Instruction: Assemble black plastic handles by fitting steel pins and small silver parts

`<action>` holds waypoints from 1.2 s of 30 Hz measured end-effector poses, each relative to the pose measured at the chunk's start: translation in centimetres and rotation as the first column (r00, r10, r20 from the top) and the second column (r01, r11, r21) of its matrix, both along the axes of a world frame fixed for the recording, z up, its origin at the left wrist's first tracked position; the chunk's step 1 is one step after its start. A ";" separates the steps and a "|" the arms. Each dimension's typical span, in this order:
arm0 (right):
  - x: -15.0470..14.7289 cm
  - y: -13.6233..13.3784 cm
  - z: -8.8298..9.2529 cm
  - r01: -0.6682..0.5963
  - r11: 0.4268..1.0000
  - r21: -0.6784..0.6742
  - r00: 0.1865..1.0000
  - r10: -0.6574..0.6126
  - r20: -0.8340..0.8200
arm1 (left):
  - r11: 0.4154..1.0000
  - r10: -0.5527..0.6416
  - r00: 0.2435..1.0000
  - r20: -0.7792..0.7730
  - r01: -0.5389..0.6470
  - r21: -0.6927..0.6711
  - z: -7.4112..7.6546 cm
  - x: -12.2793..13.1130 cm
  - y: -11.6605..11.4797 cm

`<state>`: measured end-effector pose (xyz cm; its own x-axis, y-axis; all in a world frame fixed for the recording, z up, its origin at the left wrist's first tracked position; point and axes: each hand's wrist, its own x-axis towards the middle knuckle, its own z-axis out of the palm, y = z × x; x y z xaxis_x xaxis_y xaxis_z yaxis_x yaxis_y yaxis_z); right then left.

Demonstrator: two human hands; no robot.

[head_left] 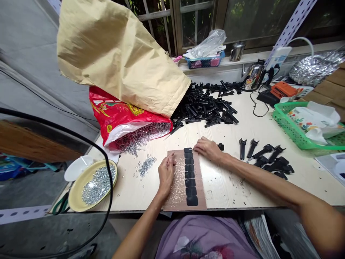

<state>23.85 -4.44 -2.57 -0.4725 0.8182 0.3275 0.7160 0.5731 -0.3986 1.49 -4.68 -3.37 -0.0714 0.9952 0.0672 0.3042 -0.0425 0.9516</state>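
A brown board (178,201) lies at the table's front edge with a column of black rounded pads (190,175) on it and pale flecks to their left. At the board's left edge is my left hand (166,174), its fingers curled and pressed together; what they hold, if anything, is hidden. My right hand (209,150) is closed beside the topmost pad, pinching a black plastic piece (221,146) whose end shows past the hand. A thin tip appears to reach from those fingers onto that pad. Small shiny metal pieces (147,165) lie loose left of the board.
A yellow bowl (72,196) of metal pieces stands left. Behind it, a red bag (107,118) spills nails (134,138). A paper sack (121,54) and heaped black parts (205,104) lie behind. More black pieces (275,158) and a green basket (293,133) are right. A black cable (110,172) arcs across the left foreground.
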 end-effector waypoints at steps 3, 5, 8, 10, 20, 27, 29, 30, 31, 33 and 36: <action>-0.1 0.0 -0.1 -0.254 0.967 -0.015 0.967 0.254 0.011 | 1.000 0.013 1.000 -0.012 -0.013 -0.021 -0.1 0.0 0.1; -0.3 -0.5 -0.3 -0.395 0.918 -0.028 0.918 0.395 0.021 | 0.999 0.018 1.000 -0.009 -0.019 -0.031 -0.2 0.1 0.2; -0.1 0.3 -0.5 -0.205 0.978 -0.032 0.979 0.205 -0.014 | 0.999 0.022 1.000 -0.012 -0.023 -0.036 -0.4 0.2 0.2; 0.2 1.5 -0.5 -0.094 0.995 -0.035 0.995 0.093 -0.020 | 0.999 0.025 1.000 -0.018 -0.025 -0.034 -0.4 0.2 0.3; -0.3 0.5 -0.9 -0.174 0.984 -0.051 0.984 0.172 -0.039 | 1.000 0.012 0.998 -0.063 -0.012 -0.008 -0.5 0.2 0.1; 1.3 -3.5 1.9 -0.426 0.887 -0.178 0.894 0.443 0.064 | 1.000 -0.014 0.995 -0.099 0.012 -0.023 -0.3 -0.2 0.0; 4.0 -3.6 3.7 -0.331 0.912 -0.242 0.917 0.371 0.146 | 1.000 -0.017 0.996 -0.084 0.015 -0.024 -0.3 -0.4 0.0; 5.4 -3.3 4.6 -0.279 0.921 -0.271 0.916 0.340 0.215 | 1.000 -0.016 0.997 -0.072 0.014 -0.023 -0.3 -0.4 0.0; 6.6 -2.8 5.4 -0.244 0.930 -0.275 0.908 0.318 0.272 | 1.000 -0.016 0.998 -0.060 0.014 -0.023 -0.3 -0.4 0.0; 7.8 -1.1 6.5 -0.183 0.960 -0.211 0.906 0.249 0.343 | 1.000 -0.012 0.999 -0.042 0.011 -0.030 -0.3 -0.3 0.0; 5.4 2.9 6.2 -0.149 0.988 -0.028 0.931 0.150 0.332 | 1.000 0.002 1.000 -0.021 -0.003 -0.030 -0.1 -0.1 -0.2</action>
<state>29.21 -1.54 3.68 -0.6707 0.7304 0.1290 0.7140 0.6829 -0.1546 1.40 -4.88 -3.47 -0.0730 0.9966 0.0392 0.3244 -0.0135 0.9458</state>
